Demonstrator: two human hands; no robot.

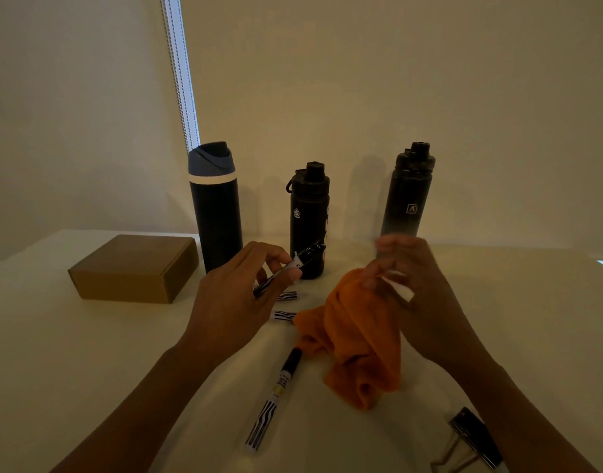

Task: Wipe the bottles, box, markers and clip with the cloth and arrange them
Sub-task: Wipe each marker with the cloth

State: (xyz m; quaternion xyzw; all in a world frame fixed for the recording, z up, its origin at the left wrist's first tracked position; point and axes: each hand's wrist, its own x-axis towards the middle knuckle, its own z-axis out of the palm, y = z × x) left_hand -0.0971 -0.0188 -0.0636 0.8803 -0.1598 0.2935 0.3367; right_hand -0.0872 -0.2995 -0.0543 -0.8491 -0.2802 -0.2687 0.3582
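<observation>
Far left, a brown cardboard box [133, 268] sits closed on the white surface [88, 353], and just beside it a tall navy bottle with a blue lid and a white band [214, 206] stands upright at the back. Now the left hand [235, 295]: its grip is pinching a black-and-white marker with a striped end [293, 264] between thumb and fingertips, lifted off the surface and angled up towards the short black bottle with a loop on its cap [308, 216], which stands upright right behind it. Under that hand a striped marker end [288, 296] pokes out, with a second striped end [284, 315] just below it against the cloth. Nearer the camera, another striped marker [276, 387] lies flat, its black tip touching the orange cloth [358, 339]. The cloth is bunched, its bottom resting on the surface and its top drawn up into the right hand [412, 295]. That hand is blurred, but its grip looks pinched on the cloth's top. Behind it stands the taller black bottle with a square logo [409, 192]. Bottom right, a black binder clip with wire handles [474, 438] lies beside the right forearm.
</observation>
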